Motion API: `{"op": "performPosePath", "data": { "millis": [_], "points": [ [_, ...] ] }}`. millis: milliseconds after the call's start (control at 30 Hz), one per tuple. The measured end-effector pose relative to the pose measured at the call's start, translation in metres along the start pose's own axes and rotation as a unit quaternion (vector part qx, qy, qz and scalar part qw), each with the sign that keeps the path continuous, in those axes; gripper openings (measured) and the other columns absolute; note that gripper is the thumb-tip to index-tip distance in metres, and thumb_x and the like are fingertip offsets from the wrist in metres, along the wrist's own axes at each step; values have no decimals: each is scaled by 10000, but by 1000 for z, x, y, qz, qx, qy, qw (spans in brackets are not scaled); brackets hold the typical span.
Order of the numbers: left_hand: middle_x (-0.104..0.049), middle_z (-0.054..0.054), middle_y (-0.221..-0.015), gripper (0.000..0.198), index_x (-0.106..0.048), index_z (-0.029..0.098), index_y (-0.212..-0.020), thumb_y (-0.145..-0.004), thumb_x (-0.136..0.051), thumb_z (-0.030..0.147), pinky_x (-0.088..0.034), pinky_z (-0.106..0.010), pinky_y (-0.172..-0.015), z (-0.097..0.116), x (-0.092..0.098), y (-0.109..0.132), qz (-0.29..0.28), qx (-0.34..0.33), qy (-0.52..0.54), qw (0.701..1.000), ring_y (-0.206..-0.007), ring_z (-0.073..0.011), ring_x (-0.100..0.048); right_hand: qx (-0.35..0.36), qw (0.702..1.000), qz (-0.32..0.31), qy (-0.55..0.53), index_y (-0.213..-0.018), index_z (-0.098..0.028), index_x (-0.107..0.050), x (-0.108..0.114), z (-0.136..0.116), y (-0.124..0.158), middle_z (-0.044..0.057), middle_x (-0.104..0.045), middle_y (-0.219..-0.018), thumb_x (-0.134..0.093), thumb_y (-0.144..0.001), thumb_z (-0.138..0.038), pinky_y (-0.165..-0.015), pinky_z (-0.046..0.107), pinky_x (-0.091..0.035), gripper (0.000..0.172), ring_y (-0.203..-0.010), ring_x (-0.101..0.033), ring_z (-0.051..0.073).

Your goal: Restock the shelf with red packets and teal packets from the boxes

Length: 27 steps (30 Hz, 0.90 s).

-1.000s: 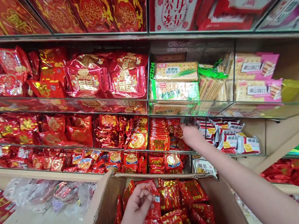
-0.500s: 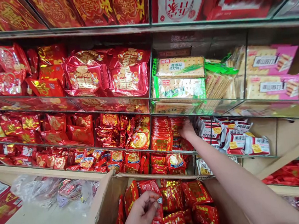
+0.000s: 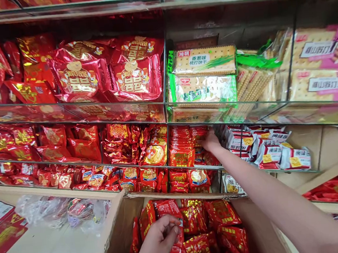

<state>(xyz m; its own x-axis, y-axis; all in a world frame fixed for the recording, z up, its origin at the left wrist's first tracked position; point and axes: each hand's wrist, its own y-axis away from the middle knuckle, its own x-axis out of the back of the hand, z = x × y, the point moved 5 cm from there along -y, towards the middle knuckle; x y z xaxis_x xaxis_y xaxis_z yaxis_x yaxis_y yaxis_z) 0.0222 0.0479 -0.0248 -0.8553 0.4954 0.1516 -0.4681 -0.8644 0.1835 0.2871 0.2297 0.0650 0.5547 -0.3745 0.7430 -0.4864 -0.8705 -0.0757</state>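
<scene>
My left hand (image 3: 159, 240) is over an open cardboard box (image 3: 115, 232), thumb and fingers curled together. Right at its fingertips lies a red snack packet (image 3: 168, 209) with a small white label; whether the fingers grip it, I cannot tell. Several red and gold packets (image 3: 198, 252) fill the box around it. My right arm stretches forward, and my right hand (image 3: 211, 141) reaches into a lower shelf compartment. Its fingers are hidden among red packets there, beside a neat row of red packets (image 3: 181, 141).
White and red cracker packets (image 3: 270, 152) sit right of my right hand. Above it runs a clear shelf edge (image 3: 204, 114) bearing green-wrapped crackers (image 3: 204, 88). Large red packets (image 3: 138, 75) fill the shelf to the left. Clear plastic bags (image 3: 45, 210) lie left of the box.
The view has tilted down and come slightly closer to the shelves. My right hand remains in the same compartment, and my left hand stays over the box.
</scene>
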Motion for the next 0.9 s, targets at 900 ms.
{"op": "performPosePath", "data": {
  "millis": [900],
  "points": [
    [-514,24,-599,205,-543,167,-784,-735,-526,365,-365,-217,-558,1,2,-3,-2,16,43,999,-554,-105,-474,-16,999,-35,21,-1336,-92,-15,-4,-1,8,229,-407,-1185,-726,-500,-246,-860,362,-394,1109,-1093,-438,312]
  ]
}}
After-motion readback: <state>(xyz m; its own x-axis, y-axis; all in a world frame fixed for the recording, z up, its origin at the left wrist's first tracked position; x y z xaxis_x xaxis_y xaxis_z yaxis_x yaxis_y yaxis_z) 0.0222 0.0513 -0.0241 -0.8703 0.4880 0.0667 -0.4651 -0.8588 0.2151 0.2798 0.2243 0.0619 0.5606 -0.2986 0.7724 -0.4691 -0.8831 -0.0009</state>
